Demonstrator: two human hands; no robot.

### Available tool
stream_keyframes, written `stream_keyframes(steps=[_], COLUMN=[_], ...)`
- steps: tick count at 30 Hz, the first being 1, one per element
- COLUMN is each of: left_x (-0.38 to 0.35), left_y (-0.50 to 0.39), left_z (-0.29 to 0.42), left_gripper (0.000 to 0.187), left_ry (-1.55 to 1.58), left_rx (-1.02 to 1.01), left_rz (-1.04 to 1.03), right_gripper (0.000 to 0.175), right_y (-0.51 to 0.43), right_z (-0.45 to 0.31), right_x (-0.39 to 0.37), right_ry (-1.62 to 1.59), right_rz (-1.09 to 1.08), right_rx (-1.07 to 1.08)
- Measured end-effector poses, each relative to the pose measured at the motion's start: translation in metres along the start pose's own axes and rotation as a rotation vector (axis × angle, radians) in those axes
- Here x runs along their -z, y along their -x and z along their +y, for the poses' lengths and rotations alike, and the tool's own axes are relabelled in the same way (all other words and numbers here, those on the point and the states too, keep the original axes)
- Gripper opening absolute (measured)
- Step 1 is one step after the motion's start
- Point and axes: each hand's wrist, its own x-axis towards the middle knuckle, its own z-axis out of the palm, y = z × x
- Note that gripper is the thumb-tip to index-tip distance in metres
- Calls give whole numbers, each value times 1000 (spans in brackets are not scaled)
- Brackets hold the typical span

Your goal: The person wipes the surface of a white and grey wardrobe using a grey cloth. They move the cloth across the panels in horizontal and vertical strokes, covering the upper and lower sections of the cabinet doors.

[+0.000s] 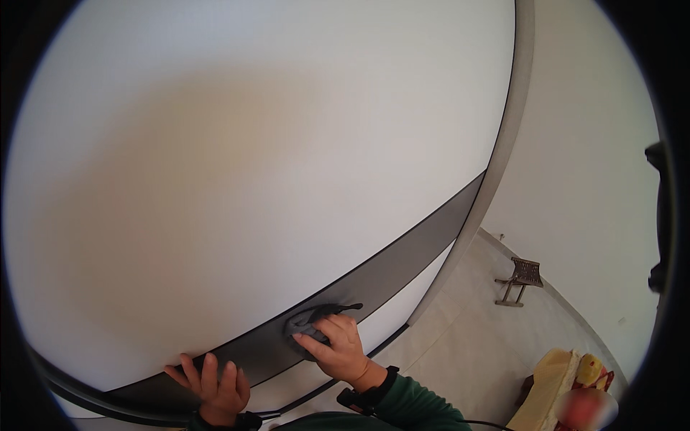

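Note:
A large white panel (259, 178), possibly a cabinet or wardrobe door, fills most of the view. Across its lower part runs a dark grey band (399, 264) with thin black borders. My right hand (342, 350) grips a bunched dark grey cloth (304, 326) and presses it against this band. One loose tip of the cloth sticks out to the right, above my fingers. Lower left, my left hand (218, 382) rests with spread fingers on the band, its fingertips at the border with the white panel. Nothing is held in it.
A grey vertical edge strip (512, 118) bounds the panel on the right. Beyond it are a white wall (587, 140) and a tiled floor (453, 328). A small folding stool (520, 277) stands by the wall. Lower right is a piece of furniture with a yellow cover (544, 388), partly blurred.

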Motion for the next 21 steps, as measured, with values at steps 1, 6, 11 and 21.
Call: stream_keyframes(steps=[1, 6, 11, 21], left_x=[-3, -14, -22, -15], left_y=[-5, -9, -4, 3], left_z=[4, 13, 17, 21], left_gripper=[45, 38, 31, 21], left_ry=[-22, -102, -54, -89], left_rx=[5, 39, -36, -130], left_rz=[19, 50, 36, -98], right_gripper=[52, 65, 65, 68], right_y=[-2, -7, -21, 33], right_z=[17, 137, 241, 116], right_x=[10, 55, 100, 41], right_ry=[3, 148, -45, 40], right_rz=[-8, 321, 570, 153], right_rx=[10, -421, -1008, -377])
